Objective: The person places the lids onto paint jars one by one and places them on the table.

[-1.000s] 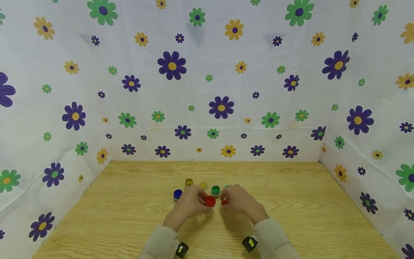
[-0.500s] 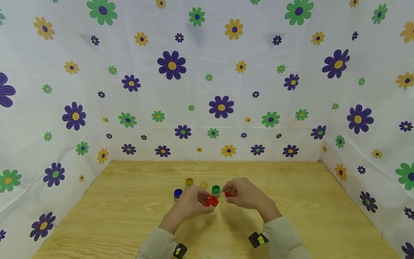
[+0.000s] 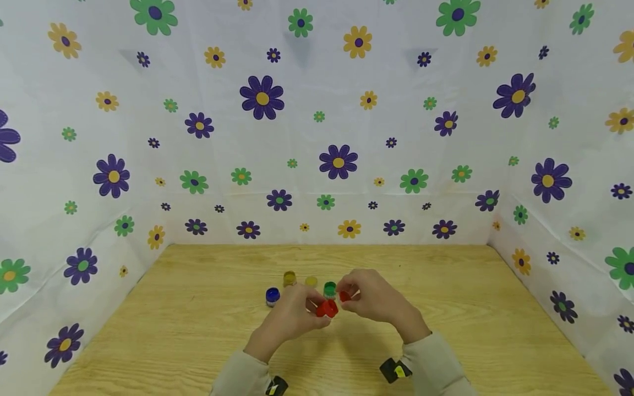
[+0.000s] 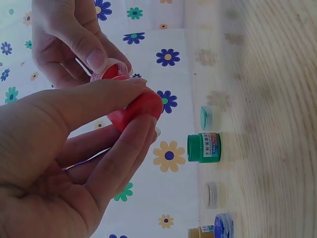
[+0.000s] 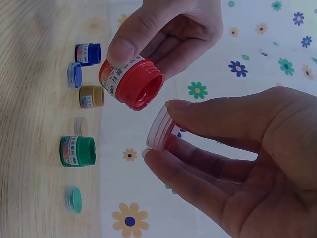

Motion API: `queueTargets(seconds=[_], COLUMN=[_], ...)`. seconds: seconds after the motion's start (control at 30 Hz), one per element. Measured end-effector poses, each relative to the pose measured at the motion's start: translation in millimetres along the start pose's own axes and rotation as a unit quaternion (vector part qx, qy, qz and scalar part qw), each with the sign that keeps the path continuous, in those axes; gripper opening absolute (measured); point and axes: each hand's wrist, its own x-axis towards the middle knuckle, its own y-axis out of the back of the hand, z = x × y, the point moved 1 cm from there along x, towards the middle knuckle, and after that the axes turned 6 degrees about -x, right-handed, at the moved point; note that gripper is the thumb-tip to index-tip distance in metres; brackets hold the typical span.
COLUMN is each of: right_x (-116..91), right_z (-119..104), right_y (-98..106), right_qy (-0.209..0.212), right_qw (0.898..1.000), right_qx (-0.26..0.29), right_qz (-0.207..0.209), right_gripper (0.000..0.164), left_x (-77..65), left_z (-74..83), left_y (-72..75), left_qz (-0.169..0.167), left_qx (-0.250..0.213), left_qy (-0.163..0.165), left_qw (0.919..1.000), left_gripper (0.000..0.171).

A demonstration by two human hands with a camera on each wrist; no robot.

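Note:
My left hand point(image 3: 292, 312) grips a small red paint jar point(image 5: 136, 82) by its sides, thumb on the label. The jar is uncapped and tilted, its mouth turned toward my right hand point(image 3: 375, 297). Between thumb and fingertips the right hand pinches a clear, red-stained screw lid point(image 5: 161, 129), a short gap from the jar's mouth. Both hands are held above the table, in front of an open green paint jar point(image 5: 78, 151). In the left wrist view, the left thumb and fingers cover much of the red jar point(image 4: 141, 109).
An open blue jar point(image 3: 272, 296) and a yellow-ochre jar point(image 3: 289, 278) stand left of the green one. Loose lids lie among them: a blue lid point(image 5: 75, 75), a yellowish lid point(image 3: 311, 281) and a green lid point(image 5: 74, 199). Flower-printed cloth point(image 3: 317, 220) borders the wooden table point(image 3: 446, 308).
The right hand with the lid has moved up and away from the red jar, then slightly back left. In the left hand the jar has tipped toward the right and shifted slightly right.

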Motion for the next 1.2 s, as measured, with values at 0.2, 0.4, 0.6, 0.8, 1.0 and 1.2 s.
queueTargets(seconds=[0.2,0.4,0.6,0.8,1.0,1.2], right_x=[-0.2,-0.3,-1.9,-3.2,-4.0,-2.4], right_z=[-1.2,-2.6,-2.6,-3.8,-4.9,-6.6], right_y=[0.7,1.1,2.4,1.8,3.6,4.9], right_qy=[0.008,0.010,0.010,0.014,0.013,0.014], right_qw=[1.000,1.000,1.000,1.000,1.000,1.000], right_qx=[0.002,0.014,0.008,0.009,0.012,0.001], right_qz=[-0.010,-0.012,-0.011,-0.011,-0.004,0.004], right_gripper=[0.015,0.015,0.015,0.016,0.017,0.024], left_x=[-1.1,-2.0,-2.3,-3.6,-2.0,0.3], left_z=[2.3,3.0,1.1,-1.2,-0.7,1.9], left_y=[1.3,2.4,0.8,-0.9,-1.8,-0.2], left_qz=[0.003,0.008,0.003,0.005,0.002,0.003], left_qx=[0.005,0.004,-0.013,-0.011,-0.013,-0.010], left_qy=[-0.013,-0.016,-0.014,-0.022,-0.026,-0.028], left_qw=[0.9999,0.9998,0.9998,0.9997,0.9996,0.9995], left_gripper=[0.020,0.022,0.024,0.030,0.021,0.018])
